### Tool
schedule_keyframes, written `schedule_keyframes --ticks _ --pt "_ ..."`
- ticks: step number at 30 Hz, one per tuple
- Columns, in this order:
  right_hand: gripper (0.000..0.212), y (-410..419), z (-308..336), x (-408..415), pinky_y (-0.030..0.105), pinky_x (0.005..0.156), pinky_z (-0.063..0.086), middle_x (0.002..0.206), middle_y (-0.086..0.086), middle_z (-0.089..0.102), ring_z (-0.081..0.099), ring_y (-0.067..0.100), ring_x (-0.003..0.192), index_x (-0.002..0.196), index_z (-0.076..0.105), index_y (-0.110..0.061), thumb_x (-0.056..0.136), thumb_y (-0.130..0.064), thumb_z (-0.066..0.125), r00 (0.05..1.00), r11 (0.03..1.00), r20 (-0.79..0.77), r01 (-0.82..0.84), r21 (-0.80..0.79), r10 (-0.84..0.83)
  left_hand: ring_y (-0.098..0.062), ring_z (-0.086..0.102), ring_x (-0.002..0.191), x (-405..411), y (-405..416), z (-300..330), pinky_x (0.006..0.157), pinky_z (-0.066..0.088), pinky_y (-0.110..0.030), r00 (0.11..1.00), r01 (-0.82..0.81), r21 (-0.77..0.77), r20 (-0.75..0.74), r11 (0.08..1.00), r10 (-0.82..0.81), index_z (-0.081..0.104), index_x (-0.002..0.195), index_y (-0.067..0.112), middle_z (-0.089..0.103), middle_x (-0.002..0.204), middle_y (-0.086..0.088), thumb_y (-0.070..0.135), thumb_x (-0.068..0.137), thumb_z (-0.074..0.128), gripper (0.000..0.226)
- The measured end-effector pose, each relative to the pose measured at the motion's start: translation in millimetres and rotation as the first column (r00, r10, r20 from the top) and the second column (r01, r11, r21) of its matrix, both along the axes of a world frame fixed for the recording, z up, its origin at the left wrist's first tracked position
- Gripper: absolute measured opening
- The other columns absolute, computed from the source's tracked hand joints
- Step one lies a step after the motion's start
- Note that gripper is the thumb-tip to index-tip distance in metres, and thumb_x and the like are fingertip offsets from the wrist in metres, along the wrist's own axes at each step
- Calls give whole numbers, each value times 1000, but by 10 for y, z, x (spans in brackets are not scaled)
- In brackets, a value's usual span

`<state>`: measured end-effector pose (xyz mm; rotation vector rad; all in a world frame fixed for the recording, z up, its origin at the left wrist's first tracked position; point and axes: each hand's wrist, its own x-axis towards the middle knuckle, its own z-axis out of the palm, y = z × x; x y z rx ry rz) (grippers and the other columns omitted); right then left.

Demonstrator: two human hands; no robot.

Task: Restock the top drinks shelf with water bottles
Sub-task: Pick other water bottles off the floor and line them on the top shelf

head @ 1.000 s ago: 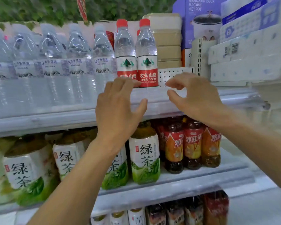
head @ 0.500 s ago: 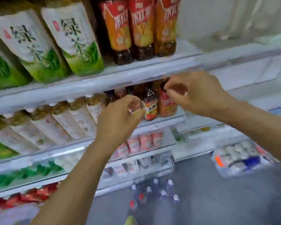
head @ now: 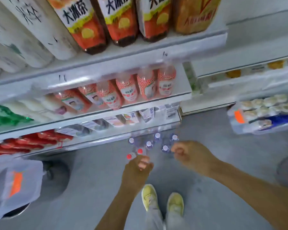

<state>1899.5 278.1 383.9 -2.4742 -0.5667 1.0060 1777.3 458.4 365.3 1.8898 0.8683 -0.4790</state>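
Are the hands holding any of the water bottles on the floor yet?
It cannot be told. The left hand is curled right by the red-capped bottles, the right hand by the white-capped bottles, but blur hides any real grip.

Cluster of water bottles point(head: 152, 144) stands upright on the grey floor, just in front of the bottom shelf edge. Seen from above, mostly caps showing. Two red caps point(head: 134, 153) at the near left of the group; the rest are white or pale caps point(head: 165, 148) with bluish-purple collars. Clear plastic bodies, blurred, label detail unreadable. Bottles packed close together, touching or nearly so. Exact count hard to tell, roughly seven.
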Motion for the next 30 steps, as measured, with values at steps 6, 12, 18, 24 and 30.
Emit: schedule_keyframes --ticks 6,12,18,24,30 --pt "31 374 -1936 -484 36 95 47 120 4 68 63 25 112 120 65 -13 90 -11 57 974 997 -211 81 -9 -82 -12 66 86 -446 102 -1687 72 43 -11 972 -143 -60 -197 988 129 64 95 28 67 85 9 18 88 71 14" --pt "66 860 -3662 -780 46 105 41 140 12 53 53 31 127 142 46 -9 85 -20 76 909 952 -292 305 -22 -297 -23 65 106 -731 513 -3287 94 47 -31 926 -252 8 -288 968 243 57 130 13 70 116 -6 23 89 71 45" --pt "84 1374 -4841 -763 22 106 29 145 8 50 44 22 136 146 41 -13 74 -17 84 892 903 -226 420 97 -391 -30 53 118 -725 975 -4481 99 43 -33 958 -249 -1 -149 968 246 27 151 4 45 146 -15 0 79 79 90" --pt "73 1791 -5364 -925 32 96 48 118 -5 64 59 18 113 125 52 -23 61 -33 86 654 619 -194 755 215 -731 -12 57 120 -452 1160 -5125 102 44 -28 969 -241 1 65 971 240 42 143 30 60 130 11 14 63 92 96" --pt "69 1802 -5397 -1010 33 87 39 130 -15 59 54 16 123 134 46 -37 74 -52 78 626 603 -94 774 192 -774 1 64 88 -362 1128 -5179 79 50 -20 948 -311 56 85 949 306 56 97 47 66 89 27 25 57 94 60"
